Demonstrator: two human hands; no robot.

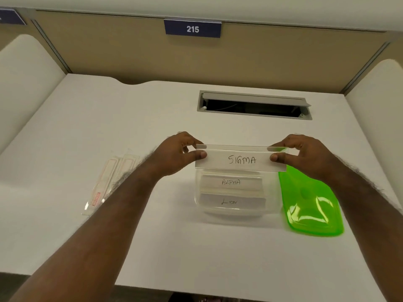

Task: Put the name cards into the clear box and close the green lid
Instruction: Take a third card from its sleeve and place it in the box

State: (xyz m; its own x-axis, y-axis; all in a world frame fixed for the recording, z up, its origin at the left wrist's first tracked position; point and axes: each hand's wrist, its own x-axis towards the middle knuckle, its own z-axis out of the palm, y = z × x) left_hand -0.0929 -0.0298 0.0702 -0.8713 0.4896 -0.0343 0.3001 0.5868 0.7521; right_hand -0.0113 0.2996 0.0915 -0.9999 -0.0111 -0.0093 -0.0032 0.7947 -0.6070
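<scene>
L hand (178, 153) + R hand (303, 153) pinch SIGMA card (241, 159) ends, above clear box (235, 211).

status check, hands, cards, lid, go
Left hand and right hand each pinch an end of the SIGMA card above the clear box. ALPHA and LION cards inside. Green lid off, beside box.

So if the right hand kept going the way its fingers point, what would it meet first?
Its fingers point left along the SIGMA card, so the right hand would probably meet the left hand gripping the other end, though depth is unclear.
</scene>
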